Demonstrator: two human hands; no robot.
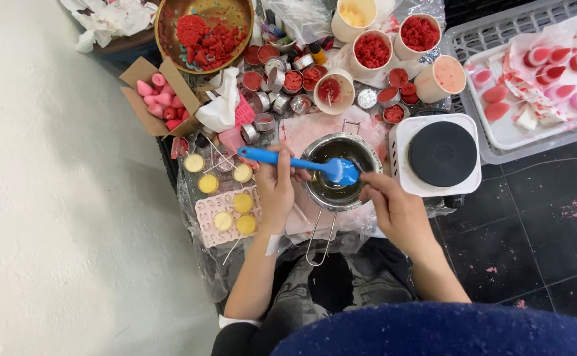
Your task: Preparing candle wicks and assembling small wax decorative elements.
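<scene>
Left hand (276, 188): we are gripping the blue silicone spatula (301, 163), fingers closed round its handle.
Right hand (394, 211): we are pinching the rim of the small steel melting pot (341, 173), mid-frame.

A home craft corner on the floor: wax-filled cups (373, 50), small tins (282, 82), a hotplate (442, 153)

left hand (276, 188) grips a blue spatula (301, 163) over a metal pot (341, 173); right hand (394, 207) touches the pot's rim beside a white hotplate (441, 155)
</scene>
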